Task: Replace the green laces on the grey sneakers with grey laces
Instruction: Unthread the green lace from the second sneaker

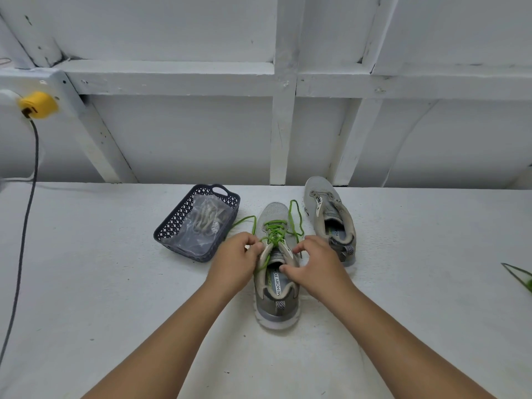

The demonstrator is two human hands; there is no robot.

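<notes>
Unlacing in progress on the near sneaker (276,272), the second sneaker (331,220) already bare.

From the left: a dark plastic basket (198,223) with lattice walls holds a clear crinkled bag with the pale grey laces (205,217), seemingly not opened yet. Next, the left hand (239,260) pinches the thin, round green lace (275,231) at the upper eyelet. The lace is loose at the top but crosses the lower eyelets, its free ends lying on the rough white table (115,283). The right hand (313,263), fingers curled, steadies the collar of the soft knit shoe. I judge that about half of the removing is done, and all relacing remains.
</notes>
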